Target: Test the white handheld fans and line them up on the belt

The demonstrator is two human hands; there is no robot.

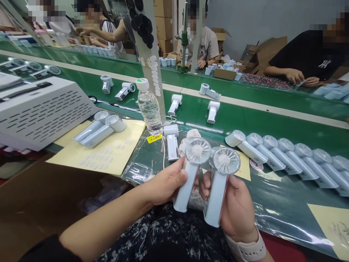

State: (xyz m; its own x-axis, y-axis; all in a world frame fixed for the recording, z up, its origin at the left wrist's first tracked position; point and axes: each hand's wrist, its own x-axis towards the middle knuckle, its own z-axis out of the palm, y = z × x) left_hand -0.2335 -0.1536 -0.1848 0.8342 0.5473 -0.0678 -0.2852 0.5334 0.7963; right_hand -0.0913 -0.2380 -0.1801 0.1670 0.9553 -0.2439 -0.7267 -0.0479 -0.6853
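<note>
My left hand (173,180) is closed around a pale blue handheld fan (185,189) that has a round head wrapped in clear film. A matching handheld fan (216,196) is gripped in my right hand (238,207), tilted beside the first with the two heads nearly touching. Both are held above my lap, at the near edge of the workbench (275,214). Just beyond them another fan (171,142) lies on the bench. To the right, a row of wrapped fans (286,156) lies side by side.
A water bottle (149,107) stands by a metal post (154,65). On the left are yellow paper (109,160) with small white stickers, two wrapped fans (102,127) and a slotted grey metal box (46,109). Several fans lie on the green conveyor belt (240,112). Co-workers sit across it.
</note>
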